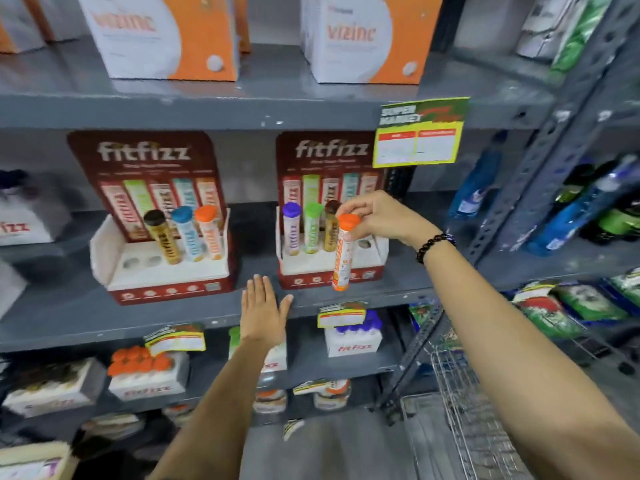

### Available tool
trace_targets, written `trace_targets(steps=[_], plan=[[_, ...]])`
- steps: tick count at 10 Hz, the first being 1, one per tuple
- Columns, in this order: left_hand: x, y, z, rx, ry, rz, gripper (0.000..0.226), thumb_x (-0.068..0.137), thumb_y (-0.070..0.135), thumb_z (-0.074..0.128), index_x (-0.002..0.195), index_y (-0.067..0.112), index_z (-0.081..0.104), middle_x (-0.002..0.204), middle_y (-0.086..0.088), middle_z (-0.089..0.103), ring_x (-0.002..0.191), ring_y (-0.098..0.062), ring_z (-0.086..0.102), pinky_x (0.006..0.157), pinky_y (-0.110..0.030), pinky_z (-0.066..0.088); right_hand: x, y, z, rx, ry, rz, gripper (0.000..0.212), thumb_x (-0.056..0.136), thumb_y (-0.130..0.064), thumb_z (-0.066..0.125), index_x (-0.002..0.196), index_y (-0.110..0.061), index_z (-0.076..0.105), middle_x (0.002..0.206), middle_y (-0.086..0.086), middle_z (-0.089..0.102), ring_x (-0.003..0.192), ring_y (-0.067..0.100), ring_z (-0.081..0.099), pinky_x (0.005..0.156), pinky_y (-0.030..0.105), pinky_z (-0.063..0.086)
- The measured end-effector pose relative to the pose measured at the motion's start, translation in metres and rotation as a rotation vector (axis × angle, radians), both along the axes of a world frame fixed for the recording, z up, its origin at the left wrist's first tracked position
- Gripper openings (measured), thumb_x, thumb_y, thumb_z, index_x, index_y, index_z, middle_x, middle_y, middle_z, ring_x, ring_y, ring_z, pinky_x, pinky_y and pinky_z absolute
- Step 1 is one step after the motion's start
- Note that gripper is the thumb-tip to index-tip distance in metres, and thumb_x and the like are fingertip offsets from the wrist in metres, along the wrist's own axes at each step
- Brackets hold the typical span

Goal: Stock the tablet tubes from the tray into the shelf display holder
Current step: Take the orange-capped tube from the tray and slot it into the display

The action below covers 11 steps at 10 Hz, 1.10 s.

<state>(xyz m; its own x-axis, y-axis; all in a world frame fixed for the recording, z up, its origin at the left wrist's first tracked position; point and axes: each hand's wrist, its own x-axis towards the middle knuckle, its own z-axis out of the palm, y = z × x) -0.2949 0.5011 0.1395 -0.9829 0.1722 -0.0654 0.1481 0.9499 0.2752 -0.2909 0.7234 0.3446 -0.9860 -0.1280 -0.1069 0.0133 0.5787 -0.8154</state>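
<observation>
Shelf-side, right hand pinches orange tube; left hand rests flat below

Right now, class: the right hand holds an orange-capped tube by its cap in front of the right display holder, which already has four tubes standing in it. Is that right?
Not quite. The right display holder has three tubes standing in it, capped purple, green and brown, as the head view shows. The right hand does hold the orange-capped tube by its cap.

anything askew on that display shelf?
Left holder: its three tubes lean left instead of standing upright, and two holes sit empty. Right holder tubes stand straight.
</observation>
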Motion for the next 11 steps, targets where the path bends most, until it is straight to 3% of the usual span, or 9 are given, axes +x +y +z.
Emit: trace_targets(steps=[3, 5, 6, 7, 9, 11], plan=[[-0.008, 0.012, -0.008, -0.107, -0.062, 0.143, 0.076, 0.095, 0.054, 0.016, 0.146, 0.0, -0.001, 0.155, -0.02, -0.004, 0.143, -0.03, -0.005, 0.117, -0.04, -0.002, -0.009, 0.054, -0.001, 0.034, 0.103, -0.094, 0.035, 0.068, 0.002, 0.072, 0.096, -0.019, 0.066, 0.111, 0.003, 0.063, 0.109, 0.015, 0.057, 0.096, 0.039, 0.049], [-0.009, 0.012, -0.008, -0.129, -0.084, 0.144, 0.076, 0.095, 0.055, 0.014, 0.147, 0.001, -0.003, 0.156, -0.018, -0.006, 0.143, -0.03, -0.007, 0.116, -0.039, -0.003, -0.017, 0.06, 0.003, 0.218, 0.099, -0.122, 0.036, 0.069, 0.0, 0.071, 0.102, -0.013, 0.068, 0.121, 0.007, 0.061, 0.108, 0.018, 0.056, 0.087, 0.031, 0.049], [-0.01, 0.011, -0.008, -0.13, -0.081, 0.143, 0.076, 0.095, 0.055, 0.014, 0.147, 0.002, -0.003, 0.156, -0.018, -0.005, 0.143, -0.03, -0.006, 0.116, -0.039, -0.002, -0.021, 0.059, 0.006, 0.343, 0.114, -0.121, 0.036, 0.068, 0.002, 0.07, 0.098, -0.018, 0.07, 0.119, 0.006, 0.061, 0.104, 0.021, 0.056, 0.08, 0.03, 0.047], [-0.009, 0.011, -0.009, -0.138, -0.068, 0.142, 0.076, 0.095, 0.055, 0.013, 0.147, 0.002, -0.003, 0.156, -0.018, -0.005, 0.143, -0.03, -0.006, 0.116, -0.04, -0.002, -0.024, 0.057, 0.008, 0.444, 0.15, -0.155, 0.04, 0.07, 0.005, 0.068, 0.097, -0.024, 0.071, 0.12, 0.006, 0.059, 0.1, 0.021, 0.051, 0.081, 0.029, 0.045], [-0.009, 0.011, -0.01, -0.134, -0.072, 0.138, 0.076, 0.095, 0.055, 0.012, 0.147, 0.003, -0.004, 0.156, -0.018, -0.007, 0.143, -0.03, -0.007, 0.116, -0.04, -0.003, -0.024, 0.046, 0.009, 0.594, 0.233, -0.179, 0.036, 0.083, 0.007, 0.058, 0.108, -0.016, 0.069, 0.124, 0.01, 0.053, 0.116, 0.028, 0.046, 0.091, 0.033, 0.041], [-0.01, 0.011, -0.011, -0.131, -0.068, 0.134, 0.076, 0.095, 0.055, 0.013, 0.147, 0.003, -0.004, 0.156, -0.018, -0.006, 0.143, -0.03, -0.007, 0.116, -0.04, -0.003, -0.029, 0.038, -0.001, 0.611, 0.306, -0.201, 0.032, 0.088, 0.005, 0.051, 0.103, -0.014, 0.072, 0.121, 0.008, 0.063, 0.108, 0.027, 0.053, 0.088, 0.032, 0.044]])
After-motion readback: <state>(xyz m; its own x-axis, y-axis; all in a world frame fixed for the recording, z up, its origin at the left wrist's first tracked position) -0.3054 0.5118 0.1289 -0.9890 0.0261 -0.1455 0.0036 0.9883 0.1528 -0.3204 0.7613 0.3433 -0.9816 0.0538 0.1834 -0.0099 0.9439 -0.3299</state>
